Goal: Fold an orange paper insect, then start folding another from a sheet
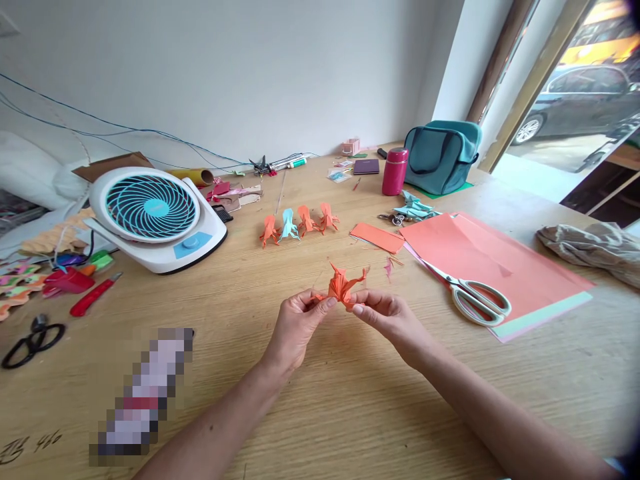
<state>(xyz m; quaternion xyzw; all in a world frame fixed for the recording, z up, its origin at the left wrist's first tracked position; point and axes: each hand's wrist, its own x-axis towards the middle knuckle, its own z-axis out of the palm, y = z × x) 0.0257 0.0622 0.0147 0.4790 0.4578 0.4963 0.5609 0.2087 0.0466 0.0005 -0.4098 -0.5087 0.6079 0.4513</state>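
Note:
An orange folded-paper figure [341, 285] with pleats and several thin limbs is held up over the middle of the wooden table. My left hand [299, 327] pinches its left side between thumb and fingers. On its right side, my right hand [390, 323] grips a lower limb the same way. Beyond my hands, a row of similar paper figures stands on the table: an orange one [269, 231] at the left, a light blue one [289, 225], then two more orange ones, the last an orange figure [327, 217] at the right.
White-handled scissors [480, 301] lie on orange paper sheets [470, 247] at the right. A white fan [155, 213] stands at the left, near a red cutter [95, 297] and black scissors [35, 343]. A pink bottle [395, 172] and a teal bag [440, 160] stand at the back right.

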